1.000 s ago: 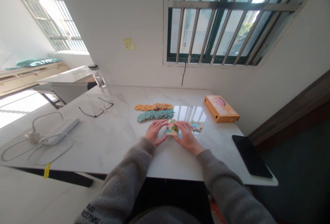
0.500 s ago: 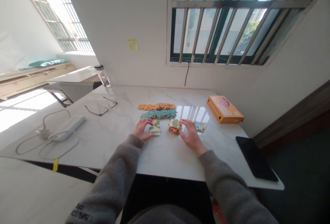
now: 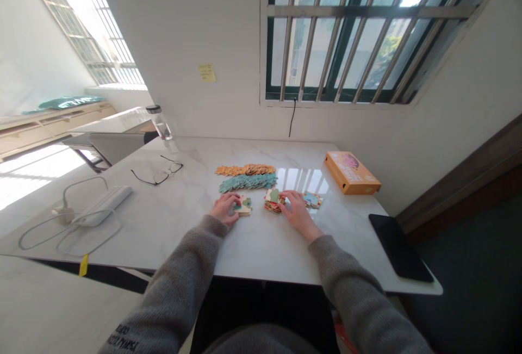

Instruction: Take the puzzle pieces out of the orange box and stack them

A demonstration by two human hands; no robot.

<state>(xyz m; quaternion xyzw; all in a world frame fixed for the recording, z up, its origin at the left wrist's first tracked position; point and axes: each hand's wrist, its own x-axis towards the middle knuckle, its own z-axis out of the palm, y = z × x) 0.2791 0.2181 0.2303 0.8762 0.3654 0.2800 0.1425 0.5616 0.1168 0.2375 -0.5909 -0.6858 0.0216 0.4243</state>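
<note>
My left hand [image 3: 227, 209] rests at the left edge of a small stack of green and cream puzzle pieces [image 3: 244, 206], its thumb and fingers apart around that edge. My right hand [image 3: 298, 212] has its fingertips at the right side of a taller pile of puzzle pieces [image 3: 272, 200], which has a green and cream piece on top and red ones below. Whether the fingertips grip a piece is too small to tell. Behind the hands lie a row of teal pieces [image 3: 248, 181] and a row of orange pieces [image 3: 245, 169]. Blue pieces [image 3: 312, 199] lie right of the pile.
On the white table [image 3: 261, 250], an orange box [image 3: 353, 173] and a black tablet [image 3: 399, 248] lie at the right. Glasses [image 3: 159, 174], a white power strip [image 3: 106, 206] with its cable and a clear bottle [image 3: 160, 123] are at the left.
My right hand has moved in against the taller pile, its fingers closer to the pieces. My left hand stays by the small stack. The whole view has shifted slightly.
</note>
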